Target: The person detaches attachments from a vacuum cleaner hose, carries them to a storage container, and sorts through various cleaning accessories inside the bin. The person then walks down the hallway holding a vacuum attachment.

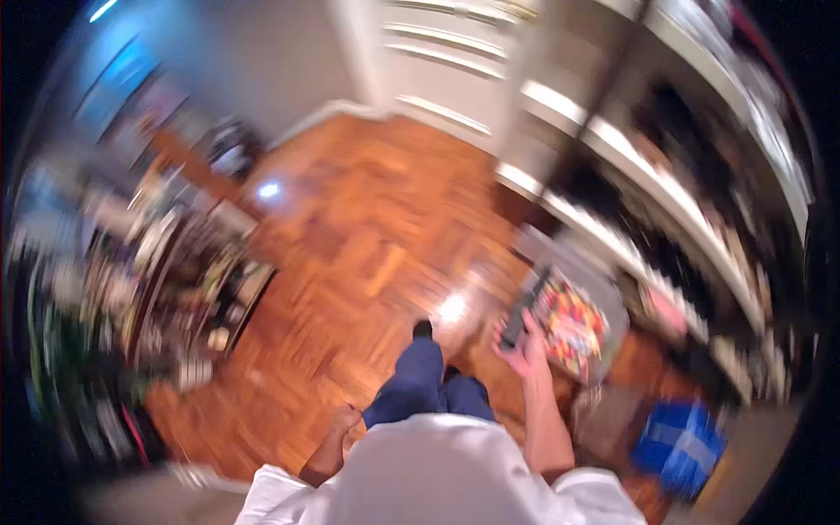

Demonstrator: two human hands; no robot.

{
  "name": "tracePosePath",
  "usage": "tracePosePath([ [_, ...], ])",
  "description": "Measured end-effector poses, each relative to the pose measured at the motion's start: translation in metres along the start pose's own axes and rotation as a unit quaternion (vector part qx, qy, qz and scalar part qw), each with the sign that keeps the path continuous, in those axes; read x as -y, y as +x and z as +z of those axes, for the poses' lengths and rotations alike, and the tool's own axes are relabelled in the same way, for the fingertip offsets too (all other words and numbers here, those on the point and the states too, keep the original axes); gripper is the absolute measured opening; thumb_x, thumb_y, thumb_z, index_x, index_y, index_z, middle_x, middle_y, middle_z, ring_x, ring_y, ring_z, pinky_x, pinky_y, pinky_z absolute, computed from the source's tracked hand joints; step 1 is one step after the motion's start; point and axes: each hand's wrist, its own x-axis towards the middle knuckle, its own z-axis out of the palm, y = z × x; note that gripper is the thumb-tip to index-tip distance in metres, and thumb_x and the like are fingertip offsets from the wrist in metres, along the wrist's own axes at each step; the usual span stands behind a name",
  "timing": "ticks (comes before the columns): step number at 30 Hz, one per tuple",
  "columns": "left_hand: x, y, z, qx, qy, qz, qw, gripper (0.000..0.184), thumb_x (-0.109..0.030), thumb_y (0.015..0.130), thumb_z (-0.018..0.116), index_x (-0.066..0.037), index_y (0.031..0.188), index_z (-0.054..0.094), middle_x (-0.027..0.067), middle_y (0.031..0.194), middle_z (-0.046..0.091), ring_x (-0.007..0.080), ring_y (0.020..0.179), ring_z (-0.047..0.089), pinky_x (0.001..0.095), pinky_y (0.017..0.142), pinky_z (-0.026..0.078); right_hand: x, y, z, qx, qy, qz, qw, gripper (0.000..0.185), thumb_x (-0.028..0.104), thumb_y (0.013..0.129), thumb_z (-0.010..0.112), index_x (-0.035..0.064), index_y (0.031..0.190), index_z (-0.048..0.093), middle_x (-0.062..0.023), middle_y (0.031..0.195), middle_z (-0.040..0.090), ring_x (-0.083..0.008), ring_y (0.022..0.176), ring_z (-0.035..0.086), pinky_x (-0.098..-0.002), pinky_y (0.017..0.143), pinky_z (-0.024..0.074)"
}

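Observation:
My right hand [525,348] is closed around a dark, elongated object [514,327], whose kind the blur hides. Behind that hand, a grey bin [612,306] on the floor holds many small red, yellow and white items [573,324]. My left hand [346,418] hangs low beside my left leg, close to the dark blue trousers [411,376]. Its fingers are smeared by motion and I cannot see anything in it.
Shelves [656,175] with dark items line the right side. A blue bag or box [682,446] sits at the lower right. Cluttered furniture [175,280] stands on the left. A white panelled door [446,61] rises beyond the wooden floor [359,219].

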Motion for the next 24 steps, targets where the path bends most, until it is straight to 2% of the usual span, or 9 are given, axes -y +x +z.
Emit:
tracePosePath([
  [2, 0.051, -0.051, 0.005, 0.032, -0.087, -0.074, 0.993, 0.031, -0.026, 0.08, 0.056, 0.001, 0.084, 0.072, 0.0218, 0.088, 0.072, 0.0354, 0.089, 0.071, 0.0434, 0.079, 0.054, -0.042, 0.012, -0.002, -0.037, -0.083, 0.05, 0.995, 0.046, 0.049, 0.091, 0.06, 0.0051, 0.103, 0.054, -0.0169, 0.093, 0.064, -0.0318, 0.079, 0.065, -0.0495, 0.067, 0.0549],
  [5, 0.152, -0.08, 0.054, -0.033, -0.122, -0.06, 0.99, 0.027, -0.024, 0.081, 0.059, 0.0, 0.08, 0.068, 0.0112, 0.067, 0.066, 0.0234, 0.051, 0.064, 0.0354, 0.039, 0.049, -0.111, 0.028, 0.011, -0.062, -0.23, 0.161, 0.958, 0.043, 0.041, 0.091, 0.061, 0.0045, 0.109, 0.048, -0.0178, 0.088, 0.062, -0.0345, 0.075, 0.064, -0.0503, 0.068, 0.0557],
  [6, 0.191, -0.097, 0.086, -0.113, -0.248, 0.07, 0.96, 0.027, -0.025, 0.081, 0.06, 0.0, 0.083, 0.069, 0.0105, 0.069, 0.067, 0.023, 0.052, 0.064, 0.0363, 0.04, 0.05, -0.136, 0.037, 0.01, -0.067, -0.287, 0.183, 0.938, 0.048, 0.039, 0.089, 0.063, 0.0049, 0.116, 0.043, -0.0175, 0.086, 0.061, -0.0345, 0.076, 0.063, -0.0507, 0.069, 0.0562],
  [8, 0.213, -0.113, 0.087, -0.034, -0.416, -0.119, 0.901, 0.029, -0.026, 0.077, 0.066, 0.001, 0.09, 0.07, 0.0102, 0.074, 0.068, 0.0212, 0.056, 0.065, 0.0385, 0.041, 0.052, -0.19, 0.061, 0.014, -0.066, -0.419, 0.229, 0.876, 0.045, 0.035, 0.089, 0.063, 0.0048, 0.117, 0.044, -0.0168, 0.078, 0.061, -0.034, 0.066, 0.064, -0.0515, 0.061, 0.0561],
  [10, 0.239, -0.119, 0.108, 0.007, -0.405, -0.208, 0.89, 0.029, -0.028, 0.08, 0.064, -0.002, 0.07, 0.071, 0.0132, 0.064, 0.066, 0.0248, 0.054, 0.064, 0.0405, 0.049, 0.05, -0.235, 0.079, -0.008, -0.02, -0.572, 0.223, 0.789, 0.034, 0.033, 0.089, 0.061, 0.0043, 0.107, 0.053, -0.0163, 0.072, 0.063, -0.0321, 0.056, 0.062, -0.0492, 0.051, 0.0549],
  [13, 0.315, -0.131, 0.146, -0.006, -0.475, -0.232, 0.849, 0.027, -0.026, 0.081, 0.065, -0.001, 0.072, 0.072, 0.013, 0.066, 0.068, 0.0275, 0.057, 0.067, 0.0381, 0.051, 0.055, -0.324, 0.098, 0.007, 0.09, -0.684, 0.149, 0.709, 0.028, 0.031, 0.089, 0.059, 0.0044, 0.099, 0.057, -0.0152, 0.067, 0.062, -0.0297, 0.048, 0.06, -0.0455, 0.042, 0.0528],
  [16, 0.387, -0.173, 0.162, -0.005, -0.366, -0.13, 0.921, 0.026, -0.022, 0.083, 0.063, 0.0, 0.073, 0.072, 0.0133, 0.068, 0.068, 0.028, 0.06, 0.069, 0.0383, 0.054, 0.058, -0.379, 0.128, -0.007, 0.121, -0.729, 0.142, 0.658, 0.026, 0.03, 0.088, 0.059, 0.0044, 0.094, 0.058, -0.0147, 0.065, 0.062, -0.0276, 0.045, 0.059, -0.0434, 0.039, 0.0516],
  [18, 0.443, -0.18, 0.182, -0.036, -0.454, -0.244, 0.856, 0.024, -0.017, 0.085, 0.06, 0.0, 0.072, 0.072, 0.0146, 0.069, 0.068, 0.0279, 0.061, 0.069, 0.0387, 0.053, 0.058, -0.462, 0.116, 0.074, -0.037, -0.709, 0.186, 0.679, 0.023, 0.029, 0.088, 0.06, 0.007, 0.093, 0.063, -0.0092, 0.065, 0.06, -0.021, 0.049, 0.061, -0.0342, 0.044, 0.0518],
  [24, 0.577, -0.188, 0.142, -0.113, -0.684, -0.359, 0.624, 0.011, -0.016, 0.089, 0.057, -0.006, 0.087, 0.062, 0.0123, 0.07, 0.065, 0.0284, 0.058, 0.067, 0.04, 0.044, 0.053, -0.65, 0.128, 0.178, 0.072, -0.78, 0.176, 0.597, 0.033, 0.036, 0.085, 0.064, 0.0033, 0.088, 0.062, -0.01, 0.065, 0.06, -0.0218, 0.051, 0.061, -0.0354, 0.045, 0.0509],
])
